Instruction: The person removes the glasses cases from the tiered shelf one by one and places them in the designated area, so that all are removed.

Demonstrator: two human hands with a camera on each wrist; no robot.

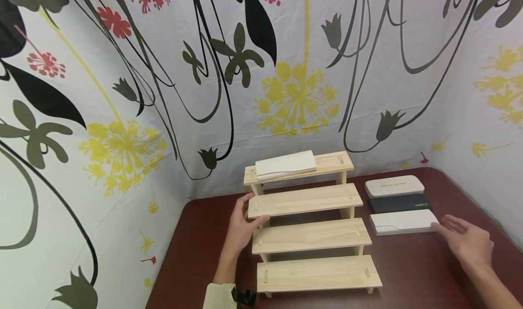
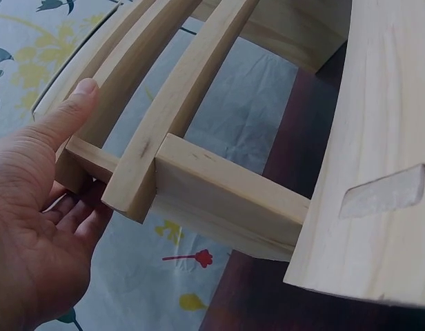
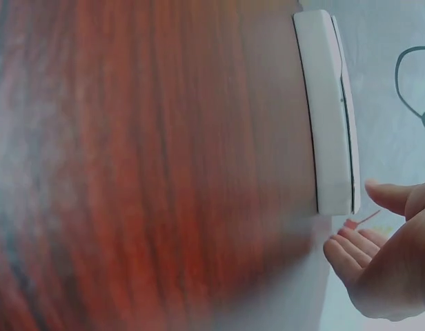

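A pale wooden stepped display stand [image 1: 310, 236] with several tiers stands on the dark red table. My left hand [image 1: 240, 225] grips the left end of its second tier from the top, the thumb over the board. In the left wrist view the fingers of the left hand [image 2: 43, 221] curl below the wooden bars [image 2: 140, 162]. To the right lies a white flat case [image 1: 403, 222] with a thin line on it. My right hand [image 1: 470, 241] is beside its right end, fingers loosely bent. From the right wrist, the thumb tip appears just off the white case [image 3: 326, 117].
Behind the near white case lie a dark case [image 1: 399, 203] and a rounded white case [image 1: 394, 186] with lettering. Another white flat piece [image 1: 286, 164] rests on the stand's top tier. Flower-printed cloth [image 1: 298, 36] hangs around the back and sides of the table [image 1: 196, 241].
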